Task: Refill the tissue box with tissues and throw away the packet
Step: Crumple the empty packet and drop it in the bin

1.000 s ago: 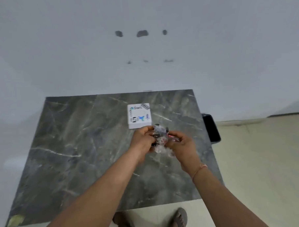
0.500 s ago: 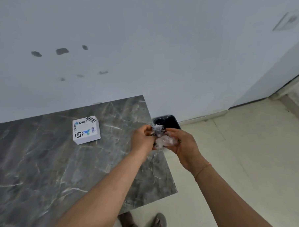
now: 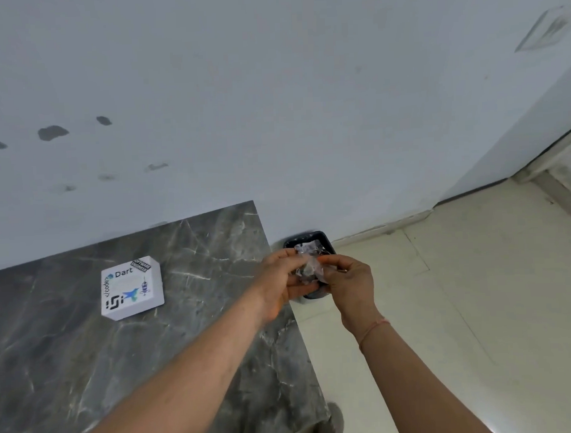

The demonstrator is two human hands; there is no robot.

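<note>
Crumpled clear plastic packet (image 3: 307,267) pinched shut between my left hand (image 3: 282,280) and right hand (image 3: 349,280); black bin (image 3: 324,244) directly beneath—I should release squarely over it.

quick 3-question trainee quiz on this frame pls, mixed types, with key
1. True or false: the crumpled packet is pinched between the left hand and right hand.
2. Where does the tissue box stand? A) on the marble table B) on the floor C) in the black bin
3. Fill in: the bin stands on the floor off the table's ___ edge, against the wall.

Key: 1 true; 2 A; 3 right
</note>
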